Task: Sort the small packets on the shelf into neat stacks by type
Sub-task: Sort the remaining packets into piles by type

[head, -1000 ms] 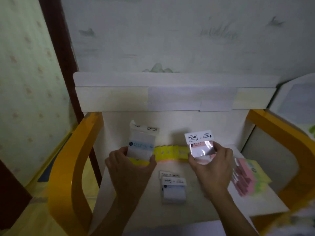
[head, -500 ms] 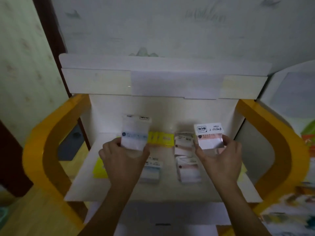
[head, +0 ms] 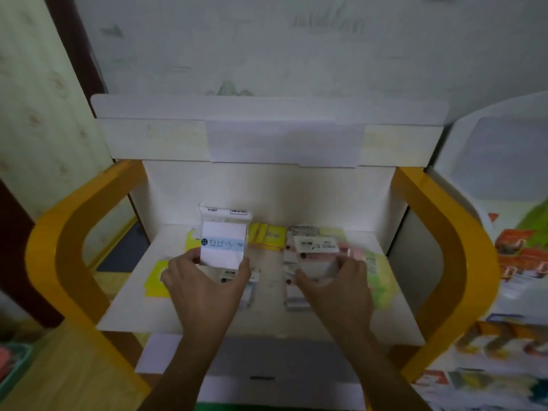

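White shelf board [head: 184, 310], yellow curved side frames [head: 56, 262] each side; bare room near front edge. My left hand [head: 204, 283] pinches blue-band packet [head: 224, 247] upright, far-left of centre. Right hand [head: 335, 289] grips pink-band packet [head: 315, 247], now tilted flatter & lower vs 0.5 s ago, over pink stack [head: 293, 295]. Glossy clear wrappers, rectangular. Yellow packets [head: 268, 235] behind.

Two hands, left [head: 204, 280] and right [head: 335, 283], each hold one packet: a blue-banded one [head: 224, 247] and a pink one [head: 315, 247]. Two small stacks lie below them; the yellow packets [head: 267, 237] are too blurred to count.
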The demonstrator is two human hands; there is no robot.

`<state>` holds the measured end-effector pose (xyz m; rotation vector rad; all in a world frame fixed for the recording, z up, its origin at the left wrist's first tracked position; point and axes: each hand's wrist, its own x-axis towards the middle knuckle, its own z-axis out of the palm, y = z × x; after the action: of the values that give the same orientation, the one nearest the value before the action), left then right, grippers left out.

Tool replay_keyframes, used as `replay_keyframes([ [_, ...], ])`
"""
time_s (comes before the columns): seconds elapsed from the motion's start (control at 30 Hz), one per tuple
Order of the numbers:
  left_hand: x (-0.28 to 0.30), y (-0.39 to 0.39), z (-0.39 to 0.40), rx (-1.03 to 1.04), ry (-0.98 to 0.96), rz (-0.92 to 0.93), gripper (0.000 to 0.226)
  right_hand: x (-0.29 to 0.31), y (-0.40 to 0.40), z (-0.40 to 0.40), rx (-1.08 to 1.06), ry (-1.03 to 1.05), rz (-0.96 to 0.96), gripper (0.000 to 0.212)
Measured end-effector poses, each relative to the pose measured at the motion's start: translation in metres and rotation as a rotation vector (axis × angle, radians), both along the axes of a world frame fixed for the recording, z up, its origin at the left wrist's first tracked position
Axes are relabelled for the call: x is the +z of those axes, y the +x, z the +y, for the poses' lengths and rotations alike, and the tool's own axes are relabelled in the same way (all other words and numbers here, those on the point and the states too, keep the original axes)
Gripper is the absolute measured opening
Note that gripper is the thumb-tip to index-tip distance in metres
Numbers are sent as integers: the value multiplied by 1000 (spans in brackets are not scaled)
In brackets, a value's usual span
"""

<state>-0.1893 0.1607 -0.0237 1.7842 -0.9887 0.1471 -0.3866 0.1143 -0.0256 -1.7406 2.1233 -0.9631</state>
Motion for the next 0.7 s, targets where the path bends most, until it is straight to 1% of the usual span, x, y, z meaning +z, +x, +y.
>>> replay_keyframes([
  [0.07,1,1,4,13,2,9,68,-9,13,1,-6,37,61,90],
  [0.17,3,3,9,26,8,22,69,-23,25,-3,-13,145,104,83],
  [0.33,2,15,14,39,32,26,70,-43,36,-8,38,232,104,82],
  [0.43,1,21,14,43,32,-4,71,-43,37,-6,46,236,117,89],
  [0.5,0,24,13,44,30,-21,72,-33,34,-2,36,178,130,98],
  [0.53,0,25,12,46,26,-26,72,-25,31,0,26,100,135,100],
  [0.63,4,29,7,47,35,-24,71,12,21,6,11,-184,49,92],
  [0.7,4,31,4,45,53,-29,71,31,14,8,10,-281,-2,88],
])
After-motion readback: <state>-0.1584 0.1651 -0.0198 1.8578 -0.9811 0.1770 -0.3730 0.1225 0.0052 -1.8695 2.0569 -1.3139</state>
